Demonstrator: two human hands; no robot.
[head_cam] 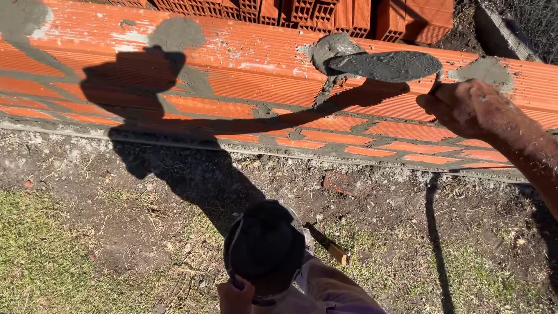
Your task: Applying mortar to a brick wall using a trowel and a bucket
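My right hand [465, 107] grips the handle of a trowel [386, 65], whose blade is coated in grey mortar and lies over the top of a low orange brick wall [244, 70]. A fresh lump of mortar [328, 49] sits on the wall top at the blade's left tip. My left hand [235, 295] is at the bottom of the view, shut on the handle of a black bucket [264, 244] held beside my leg.
More mortar patches lie on the wall top at the left [174, 32] and right [485, 71]. Stacked hollow orange bricks [302, 11] stand behind the wall. Bare soil, a brick fragment [339, 182] and grass [52, 256] lie at the wall's foot.
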